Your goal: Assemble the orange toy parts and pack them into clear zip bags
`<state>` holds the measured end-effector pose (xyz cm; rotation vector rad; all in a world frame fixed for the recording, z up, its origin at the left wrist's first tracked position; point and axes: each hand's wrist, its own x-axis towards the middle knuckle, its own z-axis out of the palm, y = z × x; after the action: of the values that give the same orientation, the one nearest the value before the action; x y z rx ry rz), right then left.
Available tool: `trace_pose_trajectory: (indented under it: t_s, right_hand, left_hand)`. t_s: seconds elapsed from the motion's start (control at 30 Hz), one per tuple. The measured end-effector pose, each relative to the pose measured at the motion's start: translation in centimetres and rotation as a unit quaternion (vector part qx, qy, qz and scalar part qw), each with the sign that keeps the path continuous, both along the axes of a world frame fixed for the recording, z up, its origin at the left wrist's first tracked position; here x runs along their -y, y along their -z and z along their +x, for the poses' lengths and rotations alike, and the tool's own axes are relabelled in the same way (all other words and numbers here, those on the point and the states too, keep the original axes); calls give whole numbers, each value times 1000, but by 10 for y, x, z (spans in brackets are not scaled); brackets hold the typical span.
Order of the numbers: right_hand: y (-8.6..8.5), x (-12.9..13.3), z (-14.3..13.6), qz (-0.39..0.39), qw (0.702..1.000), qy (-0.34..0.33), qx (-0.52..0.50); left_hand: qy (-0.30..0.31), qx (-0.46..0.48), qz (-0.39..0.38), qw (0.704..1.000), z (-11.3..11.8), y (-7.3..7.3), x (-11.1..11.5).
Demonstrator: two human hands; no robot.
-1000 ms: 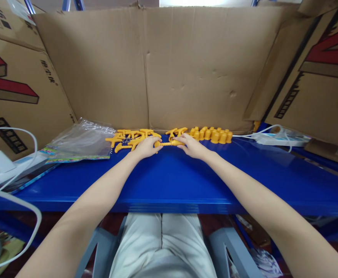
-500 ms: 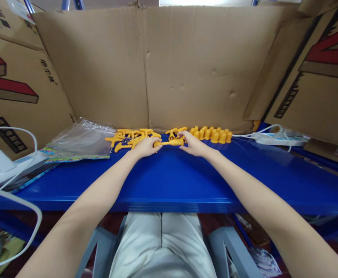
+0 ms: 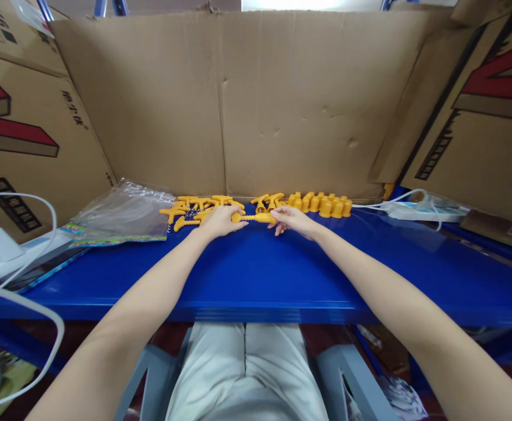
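While the yellow ridged piece [image 3: 261, 217] is being pinched at mid-view by fingers of the left hand [image 3: 218, 222] from nine o'clock and right hand [image 3: 296, 220] from three, a drop is being risked by any loosening.

Your tabletop [image 3: 256, 275] is painted blue and glossy, catching streaks of light along its front edge. The yellow threaded piece [image 3: 262, 217] before you looks like plastic, its shaft ridged in a spiral; the yellow caps [image 3: 332, 206] look like smooth plastic with a soft sheen. The bags [image 3: 120, 213] are clear, shiny, crinkled film. Facing you, the cardboard panel [image 3: 304, 99] is matt brown and dented. Your trousers [image 3: 242, 374] are pale, creased cloth.
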<state>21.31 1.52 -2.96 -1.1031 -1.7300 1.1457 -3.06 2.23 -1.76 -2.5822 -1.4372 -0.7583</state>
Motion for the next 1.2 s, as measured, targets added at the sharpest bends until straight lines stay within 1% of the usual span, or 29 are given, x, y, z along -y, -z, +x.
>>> trace_pose_trajectory:
  t_s: [0.1,0.2,0.37,0.47,0.57,0.67,0.93,1.07,1.2]
  right_hand:
    - [-2,0,-1,-12,1000,12,-5]
    - [-4,2,1,-8,1000,-6,0]
    - [-4,2,6,13,1000,-25,4]
    - [-6,3,6,23,999,-27,5]
    - [-9,7,3,3,1000,-13,15]
    - [-11,10,1,-16,1000,-1,20]
    - [-11,9,0,-31,999,8,39]
    - [-10,7,2,-24,998,7,52]
    - [-6,3,4,13,1000,7,15]
  left_hand:
    - [-13,-5,-7,1000,1,0,-1]
    - [-24,-7,-15,1000,1,1,-3]
    - [-16,1,-16,1000,1,2,-3]
    - [-3,4,1,1000,1,1,-2]
    - [5,2,12,1000,2,0,1]
    - [-1,-2,10,1000,3,-2,3]
    - [-1,13,7,1000,4,-3,4]
    - [-1,21,-2,1000,4,-3,5]
    - [0,24,2,1000,4,-2,3]
